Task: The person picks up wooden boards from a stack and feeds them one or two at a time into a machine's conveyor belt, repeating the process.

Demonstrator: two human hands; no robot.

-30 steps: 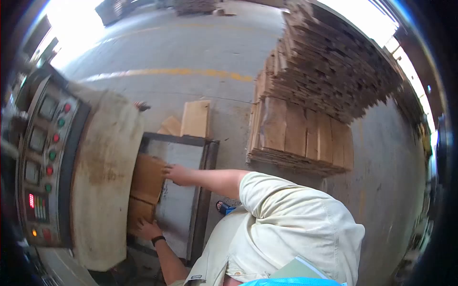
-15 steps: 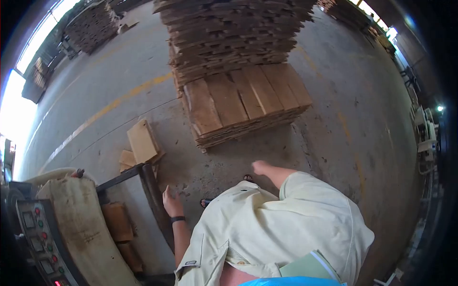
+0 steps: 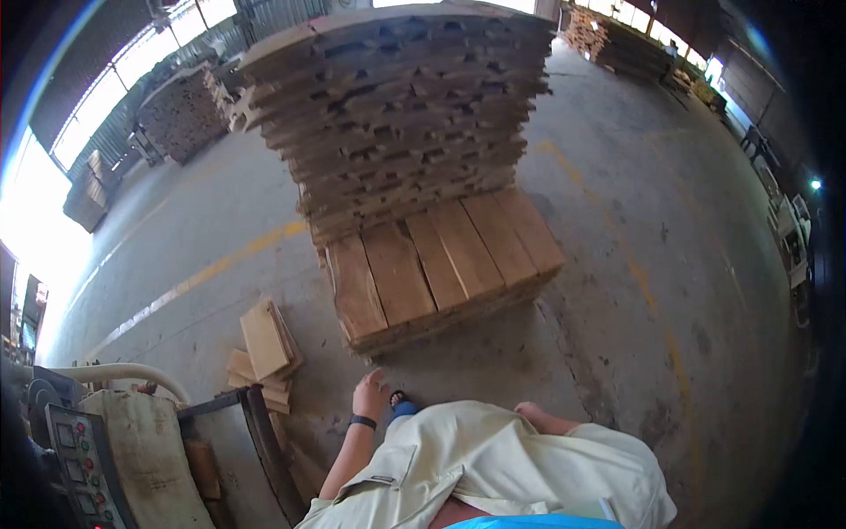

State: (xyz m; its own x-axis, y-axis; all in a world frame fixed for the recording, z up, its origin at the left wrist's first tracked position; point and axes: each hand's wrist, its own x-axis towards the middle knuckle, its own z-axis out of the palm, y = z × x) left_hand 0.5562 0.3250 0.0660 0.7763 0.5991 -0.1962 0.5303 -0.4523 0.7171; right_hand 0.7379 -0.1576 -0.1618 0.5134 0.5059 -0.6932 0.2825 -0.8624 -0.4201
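My left hand point(image 3: 370, 395), with a dark band on its wrist, hangs in front of the low board stack point(image 3: 441, 264), its fingers partly curled and too blurred to read. Partly hidden by the pale shirt, my right hand point(image 3: 531, 413) is at the right side of my body; its fingers cannot be made out. Wide brown boards lie side by side on top of the low stack. Behind them rises a tall stack of rough boards point(image 3: 414, 115). Neither hand visibly touches the wood.
Loose board pieces point(image 3: 264, 339) lie on the floor at the left. A machine point(image 3: 145, 450) with a button panel point(image 3: 86, 463) stands at the lower left. Further wood stacks point(image 3: 183, 115) are in the back. Yellow lines point(image 3: 220, 264) mark the floor.
The view has tilted up, showing more of the tall stack. My left hand has moved right and forward toward the low stack. My right hand has drawn back beside the shirt.
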